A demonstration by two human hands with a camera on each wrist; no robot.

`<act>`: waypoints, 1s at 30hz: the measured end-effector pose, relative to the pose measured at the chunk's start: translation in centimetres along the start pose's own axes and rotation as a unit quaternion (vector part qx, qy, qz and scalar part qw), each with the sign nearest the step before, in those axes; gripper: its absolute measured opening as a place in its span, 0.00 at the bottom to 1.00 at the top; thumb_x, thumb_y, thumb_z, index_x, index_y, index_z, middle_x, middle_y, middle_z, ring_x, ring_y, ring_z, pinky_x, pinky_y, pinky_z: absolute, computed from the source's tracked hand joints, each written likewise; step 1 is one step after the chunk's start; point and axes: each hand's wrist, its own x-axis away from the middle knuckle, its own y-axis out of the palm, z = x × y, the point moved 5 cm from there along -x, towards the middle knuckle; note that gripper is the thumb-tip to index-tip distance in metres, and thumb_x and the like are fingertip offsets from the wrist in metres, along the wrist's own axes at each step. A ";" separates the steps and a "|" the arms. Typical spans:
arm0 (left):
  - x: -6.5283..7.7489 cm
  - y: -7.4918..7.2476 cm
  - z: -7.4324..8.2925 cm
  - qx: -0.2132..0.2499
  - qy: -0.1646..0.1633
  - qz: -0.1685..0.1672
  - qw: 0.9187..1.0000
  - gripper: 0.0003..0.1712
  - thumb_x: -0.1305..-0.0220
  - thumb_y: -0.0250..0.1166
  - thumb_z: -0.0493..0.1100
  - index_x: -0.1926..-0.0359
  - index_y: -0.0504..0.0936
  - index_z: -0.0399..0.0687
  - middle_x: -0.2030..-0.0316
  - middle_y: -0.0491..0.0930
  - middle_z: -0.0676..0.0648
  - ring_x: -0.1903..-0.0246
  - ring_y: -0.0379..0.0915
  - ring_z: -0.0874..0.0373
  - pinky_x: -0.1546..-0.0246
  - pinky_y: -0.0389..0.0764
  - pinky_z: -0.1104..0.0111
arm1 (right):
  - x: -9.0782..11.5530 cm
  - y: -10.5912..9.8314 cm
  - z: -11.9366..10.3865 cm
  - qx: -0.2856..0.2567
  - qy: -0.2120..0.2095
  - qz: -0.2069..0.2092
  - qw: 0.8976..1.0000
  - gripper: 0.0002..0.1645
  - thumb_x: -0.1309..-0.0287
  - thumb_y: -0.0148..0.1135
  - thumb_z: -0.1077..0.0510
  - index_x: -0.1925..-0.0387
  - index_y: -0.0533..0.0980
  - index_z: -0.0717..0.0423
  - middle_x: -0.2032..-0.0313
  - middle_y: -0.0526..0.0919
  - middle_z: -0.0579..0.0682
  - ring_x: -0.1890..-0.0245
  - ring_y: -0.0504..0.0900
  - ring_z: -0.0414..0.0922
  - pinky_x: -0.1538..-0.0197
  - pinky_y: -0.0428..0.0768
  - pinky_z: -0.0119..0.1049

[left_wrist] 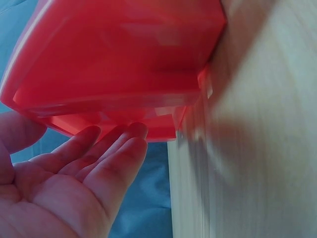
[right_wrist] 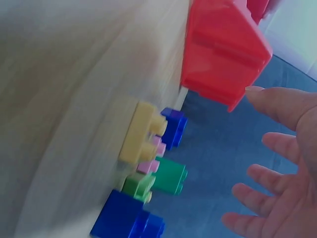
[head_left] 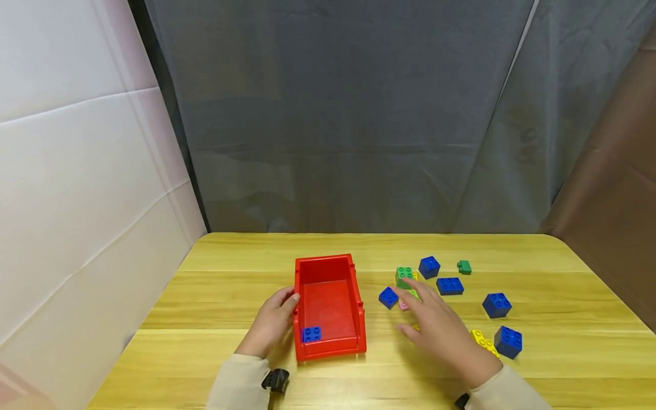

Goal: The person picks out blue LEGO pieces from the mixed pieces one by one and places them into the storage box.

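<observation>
Gripping the red bin [head_left: 330, 307] by its left wall with my left hand [head_left: 273, 322], I hold my right hand [head_left: 439, 329] loosely spread, released, near the green block [head_left: 403, 277].

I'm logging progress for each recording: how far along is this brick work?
Apparently done: one blue brick lies in the red bin. In hand: the left hand holds the bin's side; the right hand hovers empty near loose bricks. Apparently left: those blue, green, yellow and pink loose bricks, outside the bin on the table.
</observation>
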 end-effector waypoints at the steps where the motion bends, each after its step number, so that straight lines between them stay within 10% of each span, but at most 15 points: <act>1: 0.0 0.0 0.0 0.001 0.001 0.000 1.000 0.24 0.25 0.47 0.42 0.35 0.66 0.32 0.46 0.76 0.34 0.49 0.74 0.45 0.47 0.77 0.52 | 0.1 -0.1 0.2 0.002 0.003 0.001 1.000 0.40 0.52 0.75 0.55 0.35 0.70 0.51 0.34 0.66 0.58 0.35 0.66 0.60 0.44 0.75 0.58; 30: 0.1 0.0 0.1 0.000 -0.001 -0.001 1.000 0.24 0.25 0.47 0.42 0.35 0.66 0.32 0.46 0.75 0.33 0.49 0.75 0.44 0.46 0.77 0.52 | 2.1 -0.3 4.9 0.042 0.117 -0.069 0.990 0.34 0.50 0.73 0.52 0.41 0.75 0.57 0.38 0.70 0.64 0.39 0.68 0.64 0.45 0.73 0.63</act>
